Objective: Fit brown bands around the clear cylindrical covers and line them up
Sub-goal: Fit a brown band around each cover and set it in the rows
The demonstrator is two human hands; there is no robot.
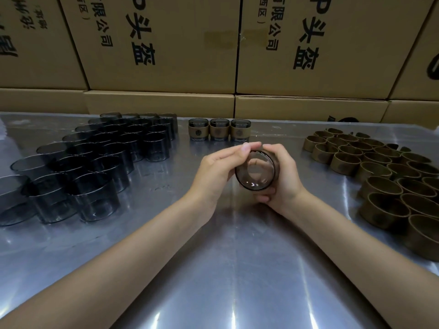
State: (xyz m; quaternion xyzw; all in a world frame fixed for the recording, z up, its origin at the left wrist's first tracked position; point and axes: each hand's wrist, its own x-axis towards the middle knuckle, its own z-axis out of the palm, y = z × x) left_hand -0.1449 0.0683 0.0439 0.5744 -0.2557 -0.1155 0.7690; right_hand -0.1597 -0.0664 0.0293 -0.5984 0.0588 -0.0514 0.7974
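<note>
Both hands hold one clear smoky cover [255,170] above the middle of the metal table [225,257], its round end tipped toward me. My left hand [218,172] grips its left side with fingers over the top. My right hand [285,174] wraps the right side; a brown band on it is mostly hidden under the fingers. Three banded covers [218,129] stand in a row at the back centre. Several bare covers [99,162] stand in rows on the left. Several loose brown bands [380,172] lie on the right.
Stacked cardboard boxes [166,55] with black printed characters form a wall along the table's far edge. A dark object [348,120] shows at the back right beside the boxes.
</note>
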